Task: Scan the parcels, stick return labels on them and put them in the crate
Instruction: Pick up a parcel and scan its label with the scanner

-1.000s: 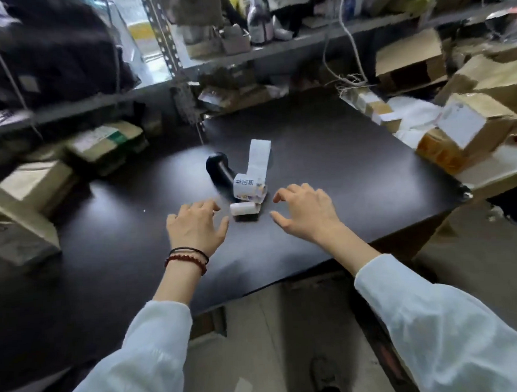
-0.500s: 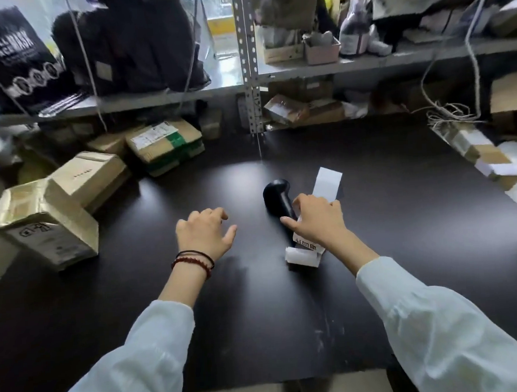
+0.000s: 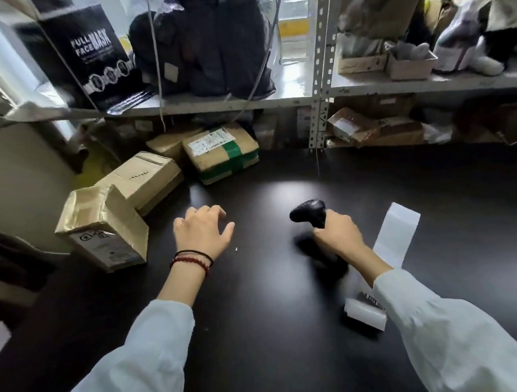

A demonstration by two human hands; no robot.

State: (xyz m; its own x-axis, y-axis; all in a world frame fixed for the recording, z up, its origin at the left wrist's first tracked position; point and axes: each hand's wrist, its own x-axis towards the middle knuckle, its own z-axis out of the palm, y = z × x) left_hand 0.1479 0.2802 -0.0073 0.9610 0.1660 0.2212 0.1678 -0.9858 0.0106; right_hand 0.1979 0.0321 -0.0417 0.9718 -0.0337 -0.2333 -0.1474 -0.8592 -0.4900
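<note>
Several parcels sit at the left edge of the dark matt surface [image 3: 258,330]: a crumpled brown cardboard parcel [image 3: 103,231] nearest, a flat brown cardboard box [image 3: 142,179] behind it, and a green-taped cardboard parcel [image 3: 222,152] further back. Just right of the crumpled one, apart from it, the left hand [image 3: 202,231] is spread loosely, holding nothing. Further right, the right hand [image 3: 338,236] grips the black handheld scanner [image 3: 307,212], head pointing left. Beside the right forearm lies the white label roll [image 3: 365,313].
</note>
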